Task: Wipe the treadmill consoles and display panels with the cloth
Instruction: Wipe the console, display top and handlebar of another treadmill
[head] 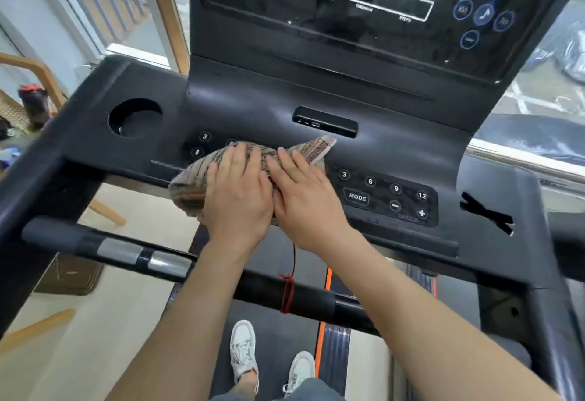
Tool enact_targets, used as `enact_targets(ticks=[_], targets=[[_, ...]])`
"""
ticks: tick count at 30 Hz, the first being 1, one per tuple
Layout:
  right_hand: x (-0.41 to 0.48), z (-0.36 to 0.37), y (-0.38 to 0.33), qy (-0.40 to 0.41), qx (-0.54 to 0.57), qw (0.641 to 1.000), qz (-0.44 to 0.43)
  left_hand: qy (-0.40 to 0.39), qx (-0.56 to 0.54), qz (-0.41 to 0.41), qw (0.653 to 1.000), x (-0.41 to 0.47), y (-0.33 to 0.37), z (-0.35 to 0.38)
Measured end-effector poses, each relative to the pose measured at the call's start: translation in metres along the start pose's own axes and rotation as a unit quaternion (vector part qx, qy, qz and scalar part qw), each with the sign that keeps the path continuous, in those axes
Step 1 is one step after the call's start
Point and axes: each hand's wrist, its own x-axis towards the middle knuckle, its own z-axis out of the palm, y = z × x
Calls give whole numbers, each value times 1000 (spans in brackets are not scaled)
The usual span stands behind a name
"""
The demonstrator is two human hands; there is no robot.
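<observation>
Left fingers (240, 155): straight and slightly spread, lying flat on the cloth, with the tips pointing towards the display.
Right fingers (286, 163): straight and close together, also pressed flat on the cloth.
Thumbs: they lie where the two hands meet and are hard to tell apart.
Left hand (237, 193): palm down on the cloth, its side touching the right hand (305, 195).
Cloth (191, 183): striped brown and beige, on the lower console between the two button groups. Its middle is hidden under both palms. A bunched end bulges out past the left little finger and hangs over the console's near edge. A flat corner sticks out beyond the right fingertips.
Left buttons (204, 137): partly covered by the cloth; only a "3" and one blurred button below it show clearly.
Right buttons (391, 199): uncovered, just beside the right hand, reading 3, 6, 9, 12, MODE, minus and plus. The label beneath them is too faint to read.
Port block (325, 122): near the cloth's free corner, not touching it.
Console (253, 106): dark plastic, with a round cup holder (135, 117) to the left and a black tape cross (487, 215) to the right.
Display panel (332, 24): tilted up behind the console and cut off at the top. Its lettering is blurred.
Handlebar (126, 253): passes under the forearms, with a red cord (288, 293) tied round it.
Shoes (243, 350): pale, standing on the belt.
</observation>
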Motion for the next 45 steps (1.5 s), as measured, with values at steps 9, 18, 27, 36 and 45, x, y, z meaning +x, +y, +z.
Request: enact_targets(ticks=[9,18,27,36,45], targets=[[-133,-37,132,61,-4,988,144,-96,-4,189,977,-45,166,58],[-208,-45,163,212,93,958,169,-70,-104,281,952,-100,218,86],[-261,-22,150,29,83,949,304,-275,-29,210,938,-144,204,79],[-317,-40,93,312,247,854,335,-202,-302,246,899,-193,217,32],[-457,-107,44,481,487,560,467,-467,-398,255,747,-260,288,-20]])
